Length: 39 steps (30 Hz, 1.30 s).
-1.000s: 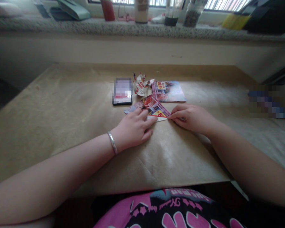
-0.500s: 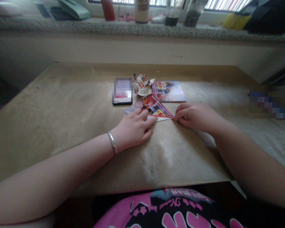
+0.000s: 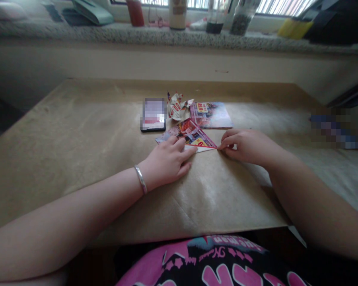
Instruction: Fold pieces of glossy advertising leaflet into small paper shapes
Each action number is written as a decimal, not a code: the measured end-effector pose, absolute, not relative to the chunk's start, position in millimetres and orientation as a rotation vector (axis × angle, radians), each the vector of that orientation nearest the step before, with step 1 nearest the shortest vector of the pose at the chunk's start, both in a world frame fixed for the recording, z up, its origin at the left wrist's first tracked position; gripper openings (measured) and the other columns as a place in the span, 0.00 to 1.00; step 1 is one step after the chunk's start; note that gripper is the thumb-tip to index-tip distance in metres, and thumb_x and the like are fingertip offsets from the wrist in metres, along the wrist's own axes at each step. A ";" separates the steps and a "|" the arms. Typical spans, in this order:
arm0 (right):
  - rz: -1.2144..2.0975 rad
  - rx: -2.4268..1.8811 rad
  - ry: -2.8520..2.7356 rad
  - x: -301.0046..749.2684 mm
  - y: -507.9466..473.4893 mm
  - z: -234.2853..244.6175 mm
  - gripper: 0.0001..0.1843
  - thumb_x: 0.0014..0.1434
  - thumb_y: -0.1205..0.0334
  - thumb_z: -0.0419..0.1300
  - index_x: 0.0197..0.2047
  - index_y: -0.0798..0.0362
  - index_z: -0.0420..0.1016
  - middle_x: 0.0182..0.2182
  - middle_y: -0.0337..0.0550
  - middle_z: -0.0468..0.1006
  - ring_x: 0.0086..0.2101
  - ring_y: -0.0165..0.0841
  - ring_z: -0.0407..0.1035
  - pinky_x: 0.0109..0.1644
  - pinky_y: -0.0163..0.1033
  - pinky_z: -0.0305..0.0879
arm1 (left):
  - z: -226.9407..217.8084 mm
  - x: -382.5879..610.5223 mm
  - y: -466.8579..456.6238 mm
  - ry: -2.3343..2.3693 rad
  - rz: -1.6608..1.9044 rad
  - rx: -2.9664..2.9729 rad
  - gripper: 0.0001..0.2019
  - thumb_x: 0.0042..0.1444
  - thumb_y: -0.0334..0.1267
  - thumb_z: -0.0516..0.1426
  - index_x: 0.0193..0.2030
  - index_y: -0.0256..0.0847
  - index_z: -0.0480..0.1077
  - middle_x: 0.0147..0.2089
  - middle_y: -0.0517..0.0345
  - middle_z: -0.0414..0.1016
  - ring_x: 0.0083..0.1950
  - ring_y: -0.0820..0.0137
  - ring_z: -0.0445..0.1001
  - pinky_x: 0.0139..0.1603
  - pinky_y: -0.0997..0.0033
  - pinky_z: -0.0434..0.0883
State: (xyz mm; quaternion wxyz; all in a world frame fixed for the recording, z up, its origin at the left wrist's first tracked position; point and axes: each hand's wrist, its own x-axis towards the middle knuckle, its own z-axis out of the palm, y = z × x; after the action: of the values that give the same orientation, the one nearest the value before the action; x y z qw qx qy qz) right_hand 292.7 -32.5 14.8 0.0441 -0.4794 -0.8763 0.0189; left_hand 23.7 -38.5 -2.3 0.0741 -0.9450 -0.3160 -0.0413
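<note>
A folded printed paper (image 3: 193,132), triangular with a colourful picture and a white strip along its near edge, lies on the table. My left hand (image 3: 168,159) rests on its left part, fingers spread and pressing it down; that part of the sheet is hidden. At the paper's right tip, my right hand (image 3: 243,146) has thumb and index finger pinched on the point. Just behind sits another printed paper (image 3: 213,115), roughly rectangular. Beside that stands a crumpled paper piece (image 3: 176,108), white with red print.
A phone-like device (image 3: 153,115) with a blurred screen lies left of the papers on the brown-covered table (image 3: 92,135). Farther right is a blurred, colourful item (image 3: 337,129). Bottles and jars, including a red container (image 3: 135,12), line the stone windowsill (image 3: 155,36) behind.
Both hands keep their places on the folded paper, with almost no movement. The whole view has shifted very slightly.
</note>
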 end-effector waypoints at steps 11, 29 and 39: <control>0.076 -1.344 -2.473 292.7 -28.8 5.4 0.14 0.59 0.65 0.54 0.40 0.50 0.83 0.39 0.44 0.82 0.37 0.35 0.75 0.39 0.39 0.69 | -4.7 22.9 -38.3 -0.931 -0.167 -2.832 0.23 0.64 0.46 0.48 0.63 0.41 0.64 0.53 0.43 0.68 0.54 0.55 0.65 0.58 0.54 0.65; -0.063 -1.078 -2.683 264.9 -38.3 -0.6 0.16 0.62 0.67 0.54 0.46 0.51 0.82 0.42 0.47 0.81 0.41 0.37 0.72 0.47 0.42 0.68 | -4.7 22.6 -39.7 -0.860 -0.177 -2.774 0.24 0.65 0.46 0.49 0.64 0.39 0.63 0.51 0.42 0.69 0.54 0.55 0.66 0.58 0.56 0.65; -0.059 -0.988 -2.703 259.0 -37.0 -2.7 0.16 0.63 0.67 0.53 0.47 0.52 0.81 0.44 0.47 0.80 0.42 0.38 0.72 0.50 0.43 0.68 | -0.9 24.4 -41.2 -0.872 -0.140 -2.759 0.21 0.65 0.45 0.49 0.61 0.40 0.65 0.52 0.43 0.69 0.52 0.56 0.67 0.55 0.58 0.64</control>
State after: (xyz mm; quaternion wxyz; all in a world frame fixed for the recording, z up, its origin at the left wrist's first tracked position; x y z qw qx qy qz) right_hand 259.0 -37.0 -2.7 0.1311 -0.3401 -0.9310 -0.0203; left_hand 24.4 -41.2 -0.9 0.1220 -0.9453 -0.2988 -0.0478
